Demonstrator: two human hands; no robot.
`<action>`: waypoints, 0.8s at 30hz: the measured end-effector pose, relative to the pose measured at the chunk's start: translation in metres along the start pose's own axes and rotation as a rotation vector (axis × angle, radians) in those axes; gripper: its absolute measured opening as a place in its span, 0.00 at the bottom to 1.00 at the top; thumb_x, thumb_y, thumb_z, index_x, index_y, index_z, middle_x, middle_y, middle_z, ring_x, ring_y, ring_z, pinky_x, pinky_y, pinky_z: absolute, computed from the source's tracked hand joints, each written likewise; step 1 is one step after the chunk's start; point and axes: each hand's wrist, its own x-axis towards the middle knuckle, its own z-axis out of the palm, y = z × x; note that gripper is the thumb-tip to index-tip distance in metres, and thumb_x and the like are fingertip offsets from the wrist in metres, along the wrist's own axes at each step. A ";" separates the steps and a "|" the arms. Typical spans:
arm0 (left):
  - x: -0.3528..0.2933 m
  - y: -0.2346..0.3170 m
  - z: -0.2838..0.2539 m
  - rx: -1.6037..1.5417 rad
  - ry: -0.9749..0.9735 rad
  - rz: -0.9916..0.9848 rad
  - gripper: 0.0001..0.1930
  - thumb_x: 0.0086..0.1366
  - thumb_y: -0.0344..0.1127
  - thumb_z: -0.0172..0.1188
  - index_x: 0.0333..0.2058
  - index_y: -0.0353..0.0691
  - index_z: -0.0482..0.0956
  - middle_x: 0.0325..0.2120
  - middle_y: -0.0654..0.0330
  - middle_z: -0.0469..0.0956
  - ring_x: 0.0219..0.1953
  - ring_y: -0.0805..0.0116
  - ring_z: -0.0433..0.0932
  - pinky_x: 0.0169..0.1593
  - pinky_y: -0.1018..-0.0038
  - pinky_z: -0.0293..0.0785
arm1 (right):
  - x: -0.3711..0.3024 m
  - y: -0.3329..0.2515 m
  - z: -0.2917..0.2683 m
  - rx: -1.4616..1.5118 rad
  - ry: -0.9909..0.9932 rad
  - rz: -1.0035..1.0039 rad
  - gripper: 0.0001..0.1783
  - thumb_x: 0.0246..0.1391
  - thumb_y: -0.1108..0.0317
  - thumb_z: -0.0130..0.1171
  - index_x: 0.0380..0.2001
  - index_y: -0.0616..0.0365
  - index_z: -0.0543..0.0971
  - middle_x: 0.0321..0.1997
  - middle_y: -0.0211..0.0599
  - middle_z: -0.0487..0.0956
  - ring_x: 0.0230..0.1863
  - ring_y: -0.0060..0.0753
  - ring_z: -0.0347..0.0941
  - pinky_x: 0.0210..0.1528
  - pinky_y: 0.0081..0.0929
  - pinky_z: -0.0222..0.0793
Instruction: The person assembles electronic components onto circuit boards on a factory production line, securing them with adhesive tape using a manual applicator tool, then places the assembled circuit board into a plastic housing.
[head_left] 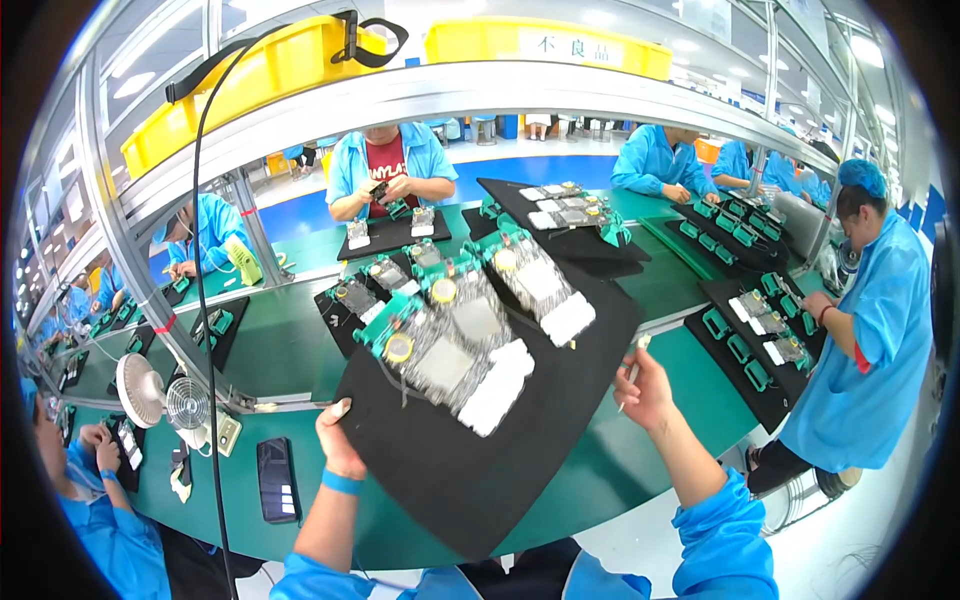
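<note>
A black mat or board is tilted in front of me, held at its two side edges. My left hand is closed on its left edge, the thumb on top with a white cover at its tip. My right hand is closed at the right edge, slightly blurred, with white covers on its fingertips. Toward the mat's far side lie three electronic assemblies: one at the left, one in the middle and one at the right. Each has a green plastic part, a yellow round piece and a white block.
Beyond the mat, another black mat bears similar assemblies. A dark phone and a small white fan stand left on the green table. A black cable hangs at the left. Yellow bins sit overhead. Co-workers surround the line.
</note>
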 end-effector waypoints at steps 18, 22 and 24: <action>-0.056 -0.048 0.003 1.572 0.049 0.481 0.14 0.63 0.23 0.53 0.47 0.28 0.71 0.31 0.56 0.80 0.29 0.69 0.77 0.34 0.73 0.76 | -0.102 0.044 -0.018 -1.558 0.292 -0.473 0.11 0.52 0.75 0.60 0.40 0.63 0.79 0.35 0.37 0.76 0.28 0.22 0.67 0.29 0.23 0.64; -0.085 -0.089 0.014 0.982 -0.034 -0.203 0.13 0.66 0.26 0.51 0.47 0.24 0.71 0.33 0.50 0.80 0.35 0.67 0.81 0.36 0.73 0.80 | -0.090 0.107 0.058 -1.601 -0.165 -0.372 0.13 0.55 0.75 0.52 0.44 0.63 0.76 0.37 0.48 0.77 0.37 0.46 0.76 0.39 0.31 0.71; -0.087 -0.101 0.016 0.983 -0.037 -0.216 0.14 0.66 0.27 0.52 0.47 0.24 0.71 0.34 0.50 0.80 0.35 0.67 0.81 0.36 0.74 0.80 | -0.074 0.135 0.057 -1.556 -0.200 -0.429 0.14 0.56 0.73 0.52 0.45 0.65 0.75 0.38 0.50 0.77 0.37 0.49 0.75 0.39 0.34 0.71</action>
